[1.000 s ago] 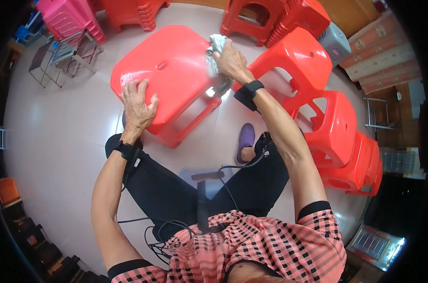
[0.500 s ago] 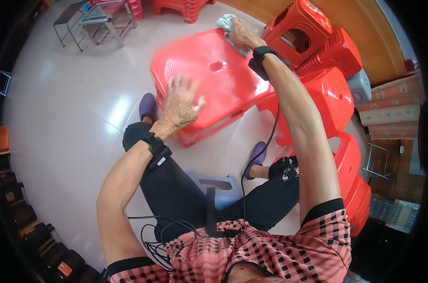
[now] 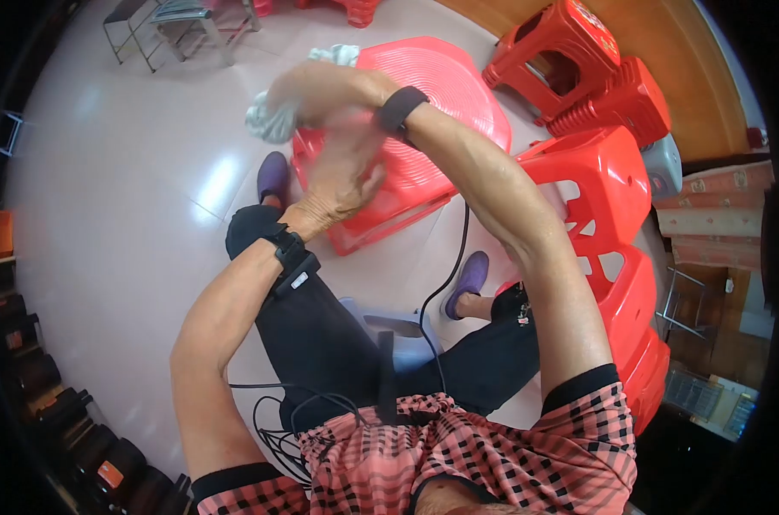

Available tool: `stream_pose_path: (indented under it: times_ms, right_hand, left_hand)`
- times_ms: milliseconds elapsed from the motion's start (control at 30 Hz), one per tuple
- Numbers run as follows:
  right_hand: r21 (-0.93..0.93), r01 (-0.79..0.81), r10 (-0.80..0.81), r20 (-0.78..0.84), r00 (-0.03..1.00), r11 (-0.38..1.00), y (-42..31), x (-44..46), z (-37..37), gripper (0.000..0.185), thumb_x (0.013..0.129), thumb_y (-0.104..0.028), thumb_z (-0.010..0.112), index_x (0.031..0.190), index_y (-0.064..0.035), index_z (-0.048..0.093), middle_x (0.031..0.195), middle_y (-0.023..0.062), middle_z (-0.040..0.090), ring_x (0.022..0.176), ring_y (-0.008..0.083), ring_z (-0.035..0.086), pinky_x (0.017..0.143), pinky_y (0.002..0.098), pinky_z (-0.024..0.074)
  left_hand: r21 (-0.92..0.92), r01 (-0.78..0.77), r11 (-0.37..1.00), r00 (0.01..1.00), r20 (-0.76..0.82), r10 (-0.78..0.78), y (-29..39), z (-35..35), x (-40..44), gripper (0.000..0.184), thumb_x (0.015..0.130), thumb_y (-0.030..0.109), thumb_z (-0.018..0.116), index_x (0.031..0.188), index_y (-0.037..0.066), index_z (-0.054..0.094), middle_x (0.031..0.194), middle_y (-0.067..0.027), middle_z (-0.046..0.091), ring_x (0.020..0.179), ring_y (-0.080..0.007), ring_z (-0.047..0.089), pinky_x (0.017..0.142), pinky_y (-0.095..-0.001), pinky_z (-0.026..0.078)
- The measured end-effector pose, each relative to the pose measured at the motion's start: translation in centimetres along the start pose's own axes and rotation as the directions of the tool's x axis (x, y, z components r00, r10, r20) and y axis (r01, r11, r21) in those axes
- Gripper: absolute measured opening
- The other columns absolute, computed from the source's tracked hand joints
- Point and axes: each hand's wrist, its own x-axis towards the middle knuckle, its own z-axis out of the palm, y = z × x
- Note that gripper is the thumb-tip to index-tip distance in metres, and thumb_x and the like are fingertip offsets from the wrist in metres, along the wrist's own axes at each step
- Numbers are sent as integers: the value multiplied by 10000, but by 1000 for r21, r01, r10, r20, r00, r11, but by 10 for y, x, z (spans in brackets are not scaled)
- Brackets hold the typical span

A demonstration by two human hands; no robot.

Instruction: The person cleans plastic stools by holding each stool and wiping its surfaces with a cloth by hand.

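**Right hand (image 3: 308, 93) with cloth (image 3: 273, 120) at red stool's (image 3: 458, 81) near-left edge**

Right hand: motion-blurred, looks closed on the pale cloth, which bunches out on both sides; exact finger closure can't be told. Left hand (image 3: 342, 180): palm down, thumb spread, fingers smeared but looks part open, nothing seen in it. It's at the stool's near side, partly under the right forearm; firm contact unclear.

Stool sits in front of the knees, ribbed seat facing up to the camera; any slight tilt can't be judged. Black wristbands on both arms. Dark cable (image 3: 442, 287) hangs beside the stool's near side, down past the blue-grey stool (image 3: 415, 350) between the legs. More red stools (image 3: 621, 176) close on the right; purple shoes (image 3: 273, 178) on the floor (image 3: 149, 257).

Risks, my read: crossed arms could bump or snag wristbands; a one-sided push with the left hand light could skid or tip the stool; loose cloth end could catch the corner and slip; cable could hook a stool leg.
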Motion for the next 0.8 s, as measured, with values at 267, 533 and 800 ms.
stream_pose_path:
  times_ms: [267,533,800]
  right_hand:
    - [-1,-267,238,-447,862,964,76,-91,-7,389,689,-109,674,1078,-103,685,1010,171,677,954,336,646,828,393,524]
    - [-97,-700,517,-604,607,708,78,-211,1,333,792,-177,625,1121,-134,609,1135,188,602,981,437,597,799,536,503]
    - [-82,-803,580,-649,492,590,-18,-221,36,298,744,-149,647,1020,-82,555,1014,181,533,855,377,577,656,482,532]
  left_hand:
    - [92,12,996,999,31,-14,6,-5,6,321,781,106,578,1086,7,576,1130,-157,548,1106,-339,507,975,-432,383]
    - [57,20,998,1000,11,-20,9,-3,7,297,778,101,578,1064,25,571,1091,-148,559,1043,-340,526,939,-439,394]
    - [46,44,998,999,20,-45,13,-5,7,275,833,126,570,1086,19,562,1099,-149,562,1055,-340,525,956,-429,389]
